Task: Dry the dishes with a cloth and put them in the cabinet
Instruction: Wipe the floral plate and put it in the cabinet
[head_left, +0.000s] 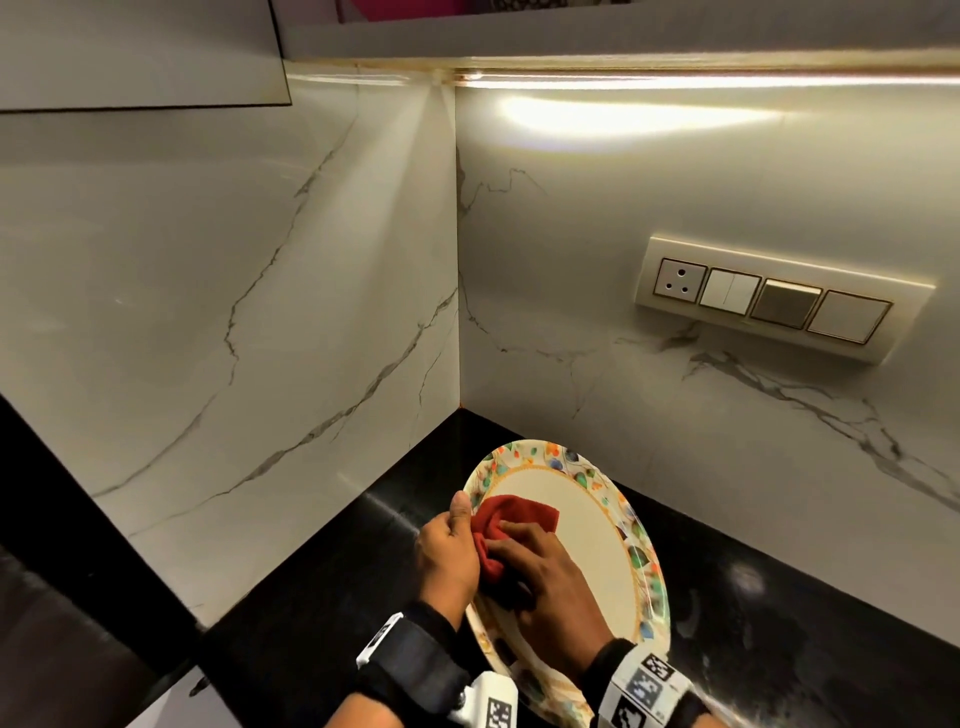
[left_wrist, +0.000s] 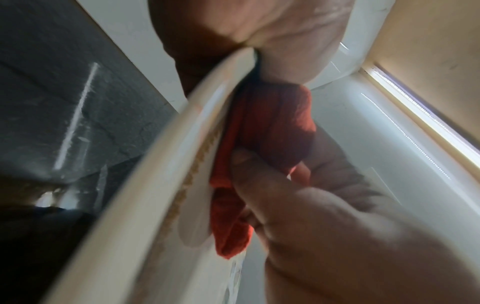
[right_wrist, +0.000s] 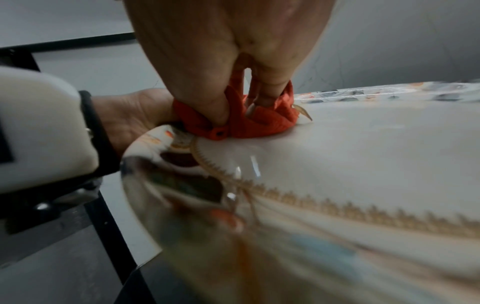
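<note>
A cream plate with a colourful patterned rim is held tilted above the black counter. My left hand grips its left rim, thumb on the face and fingers behind. A bunched red cloth lies on the plate's face, and my right hand grips it and presses it down near the left rim. In the left wrist view the plate's edge runs diagonally with the cloth beside it. The right wrist view shows my right hand's fingers curled into the cloth on the plate.
White marble-look walls meet in a corner behind the black countertop. A switch and socket panel sits on the right wall. An upper cabinet's underside with a light strip runs along the top; a cabinet door hangs at upper left.
</note>
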